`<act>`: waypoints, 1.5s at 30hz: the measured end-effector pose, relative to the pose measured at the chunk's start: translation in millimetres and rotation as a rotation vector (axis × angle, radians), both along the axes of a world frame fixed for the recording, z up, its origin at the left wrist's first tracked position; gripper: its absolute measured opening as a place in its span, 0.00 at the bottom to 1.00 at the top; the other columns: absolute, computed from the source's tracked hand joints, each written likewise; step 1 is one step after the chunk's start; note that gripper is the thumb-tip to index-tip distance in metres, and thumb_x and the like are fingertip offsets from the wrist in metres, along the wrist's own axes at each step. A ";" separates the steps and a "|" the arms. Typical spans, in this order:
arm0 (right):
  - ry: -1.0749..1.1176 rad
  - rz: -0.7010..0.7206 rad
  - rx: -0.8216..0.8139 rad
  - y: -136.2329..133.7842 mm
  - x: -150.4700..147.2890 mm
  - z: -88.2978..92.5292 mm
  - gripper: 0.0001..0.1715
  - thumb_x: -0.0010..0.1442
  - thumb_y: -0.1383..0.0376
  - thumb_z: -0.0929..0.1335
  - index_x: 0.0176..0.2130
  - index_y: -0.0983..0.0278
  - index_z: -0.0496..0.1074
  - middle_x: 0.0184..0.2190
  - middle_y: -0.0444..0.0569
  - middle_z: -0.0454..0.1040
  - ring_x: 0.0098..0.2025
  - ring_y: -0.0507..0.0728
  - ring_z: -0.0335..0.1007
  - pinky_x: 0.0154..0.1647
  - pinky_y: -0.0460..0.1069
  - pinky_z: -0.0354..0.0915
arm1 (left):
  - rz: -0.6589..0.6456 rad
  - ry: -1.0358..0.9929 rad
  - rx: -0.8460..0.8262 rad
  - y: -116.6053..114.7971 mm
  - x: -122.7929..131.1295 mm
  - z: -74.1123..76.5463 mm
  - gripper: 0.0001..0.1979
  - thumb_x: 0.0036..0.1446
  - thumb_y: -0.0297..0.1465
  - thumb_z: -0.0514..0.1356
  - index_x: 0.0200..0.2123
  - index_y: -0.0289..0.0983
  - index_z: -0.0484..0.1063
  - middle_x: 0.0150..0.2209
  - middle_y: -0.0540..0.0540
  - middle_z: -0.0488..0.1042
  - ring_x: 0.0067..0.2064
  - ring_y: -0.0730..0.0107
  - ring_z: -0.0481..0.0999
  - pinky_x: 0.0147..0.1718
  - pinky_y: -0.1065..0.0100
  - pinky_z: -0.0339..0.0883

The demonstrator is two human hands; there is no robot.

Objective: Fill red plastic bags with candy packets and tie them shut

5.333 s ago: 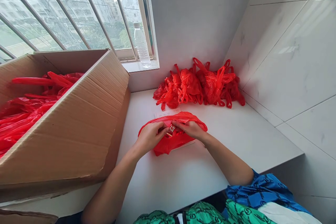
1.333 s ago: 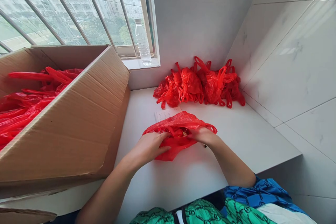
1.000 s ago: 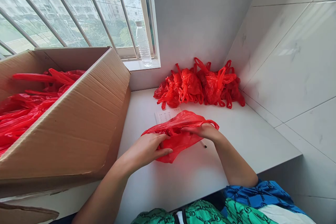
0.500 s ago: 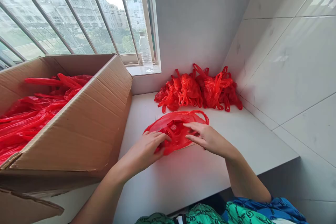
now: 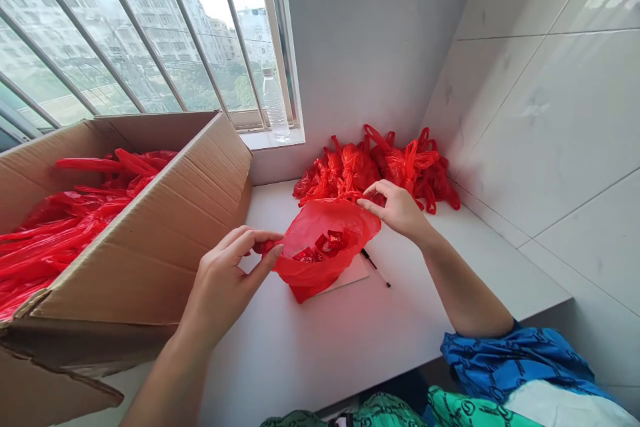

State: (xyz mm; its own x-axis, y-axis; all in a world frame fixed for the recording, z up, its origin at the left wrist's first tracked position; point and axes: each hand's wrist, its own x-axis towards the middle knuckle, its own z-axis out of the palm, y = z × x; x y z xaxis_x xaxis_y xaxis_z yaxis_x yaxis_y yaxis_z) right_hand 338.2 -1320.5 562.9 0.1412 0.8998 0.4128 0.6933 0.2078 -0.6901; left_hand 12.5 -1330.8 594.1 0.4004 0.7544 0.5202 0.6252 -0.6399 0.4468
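Note:
A red plastic bag stands open on the white counter, with small red wrapped pieces inside it. My left hand pinches the bag's left handle. My right hand pinches the right handle, so the bag's mouth is stretched wide between them. Under the bag lies a sheet of paper, and a black pen lies beside it.
A pile of knotted red bags sits against the back wall. A large cardboard box full of flat red bags stands on the left. A plastic water bottle stands on the window sill. A tiled wall closes the right side.
Both hands moved from pressing on the flat bag to its handles and pulled them apart and upward; the bag's mouth now gapes and the pieces inside show.

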 end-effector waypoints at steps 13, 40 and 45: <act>1.120 0.523 0.314 46.2 -25.9 51.9 0.13 0.57 0.53 0.72 0.37 0.57 0.72 0.44 0.44 0.77 0.48 0.57 0.75 0.53 0.56 0.70 | 0.243 -0.525 0.360 48.4 44.5 55.0 0.13 0.59 0.31 0.65 0.48 0.41 0.76 0.38 0.50 0.77 0.36 0.72 0.76 0.29 0.72 0.73; 0.651 0.745 -0.027 31.3 -61.3 -5.0 0.21 0.67 0.49 0.63 0.45 0.61 0.74 0.29 0.44 0.75 0.27 0.50 0.66 0.27 0.46 0.63 | -0.518 -0.869 -1.085 76.5 75.9 -34.1 0.18 0.53 0.29 0.62 0.50 0.37 0.72 0.28 0.51 0.71 0.30 0.73 0.68 0.35 0.70 0.64; 0.147 0.579 0.199 27.7 -53.9 -9.8 0.14 0.66 0.55 0.66 0.39 0.60 0.78 0.39 0.49 0.70 0.41 0.54 0.70 0.42 0.51 0.69 | -0.416 -0.887 -1.074 78.7 73.5 -31.6 0.21 0.58 0.34 0.60 0.54 0.35 0.71 0.24 0.50 0.70 0.28 0.72 0.70 0.33 0.70 0.64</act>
State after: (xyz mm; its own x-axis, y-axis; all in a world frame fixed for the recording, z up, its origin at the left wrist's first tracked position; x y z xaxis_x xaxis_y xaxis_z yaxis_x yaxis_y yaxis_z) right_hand 284.2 -1292.9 553.1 -0.2783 0.7554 0.5933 0.3309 0.6553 -0.6791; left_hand 86.0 -1252.0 562.5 0.5362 0.8438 -0.0211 -0.2497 0.1824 0.9510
